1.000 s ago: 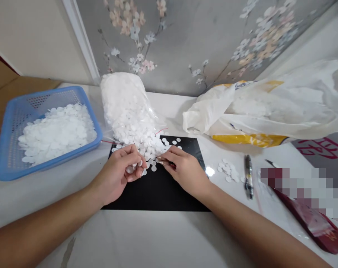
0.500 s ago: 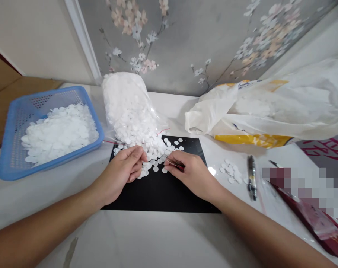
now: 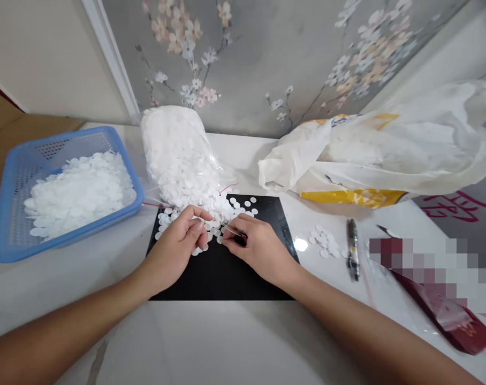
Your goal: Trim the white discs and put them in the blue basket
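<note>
My left hand is over the left side of a black board. Its index finger stretches out apart from the thumb, the other fingers curl, and nothing shows between them. Beside it my right hand grips a small pointed metal tool with a dark red and black part; the fingers hide most of it. Its thin tip points left, towards my left fingers. Around and beyond the fingertips lies a heap of small white discs, spilling from a clear plastic bag full of them.
A blue basket on the left holds a mound of white pieces. On the right stand a white and yellow plastic bag, a small pile of discs, a pen and a dark red item. A floral wall closes the back.
The view has shifted slightly. My left index finger has straightened away from the thumb, where the fingers were pinched together before. My right hand has moved closer to the left, still holding the tool.
</note>
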Motion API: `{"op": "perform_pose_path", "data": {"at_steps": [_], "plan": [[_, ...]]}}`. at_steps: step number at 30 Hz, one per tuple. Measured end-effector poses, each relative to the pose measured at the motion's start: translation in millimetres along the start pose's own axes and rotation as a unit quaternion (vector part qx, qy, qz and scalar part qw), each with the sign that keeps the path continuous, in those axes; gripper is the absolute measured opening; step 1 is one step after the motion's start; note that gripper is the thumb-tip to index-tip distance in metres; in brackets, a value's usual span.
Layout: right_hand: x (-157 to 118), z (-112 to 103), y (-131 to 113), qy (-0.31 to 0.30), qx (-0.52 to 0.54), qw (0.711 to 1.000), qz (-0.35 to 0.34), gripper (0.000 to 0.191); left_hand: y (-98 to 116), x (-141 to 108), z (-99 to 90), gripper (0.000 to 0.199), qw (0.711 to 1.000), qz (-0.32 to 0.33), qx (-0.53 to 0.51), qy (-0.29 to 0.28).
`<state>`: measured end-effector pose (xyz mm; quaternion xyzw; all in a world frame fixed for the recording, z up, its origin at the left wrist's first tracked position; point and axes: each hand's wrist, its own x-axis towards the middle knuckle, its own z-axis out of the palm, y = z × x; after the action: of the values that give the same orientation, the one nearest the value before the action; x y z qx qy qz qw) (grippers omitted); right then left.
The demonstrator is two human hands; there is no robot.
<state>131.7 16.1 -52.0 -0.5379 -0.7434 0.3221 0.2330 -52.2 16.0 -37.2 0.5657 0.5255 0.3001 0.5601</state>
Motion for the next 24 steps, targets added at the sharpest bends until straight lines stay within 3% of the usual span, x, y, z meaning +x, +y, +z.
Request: {"op": "perform_pose_path", "data": {"at_steps": [5, 13, 20, 24], "plan": [[2, 3, -2, 0.004, -0.032, 0.999, 0.02, 0.012, 5, 0, -1.1, 0.014, 0.998, 0.003, -0.05, 0.036], [-3, -6, -10, -0.009, 0.041, 0.999, 0.028, 0.013, 7, -5, 1.0, 0.016, 1.0, -0.003, -0.007, -0.013], [-37, -23, -25, 0.035, 0.206, 0.975, 0.074, 0.012, 7, -24, 18.2, 0.023, 0.987, -0.063, -0.079, -0.128], [-49, -15, -24, 0.062, 0.256, 0.961, 0.086, 0.012, 9, -29, 24.6, 0.024, 0.99, -0.071, -0.084, -0.086]]}}
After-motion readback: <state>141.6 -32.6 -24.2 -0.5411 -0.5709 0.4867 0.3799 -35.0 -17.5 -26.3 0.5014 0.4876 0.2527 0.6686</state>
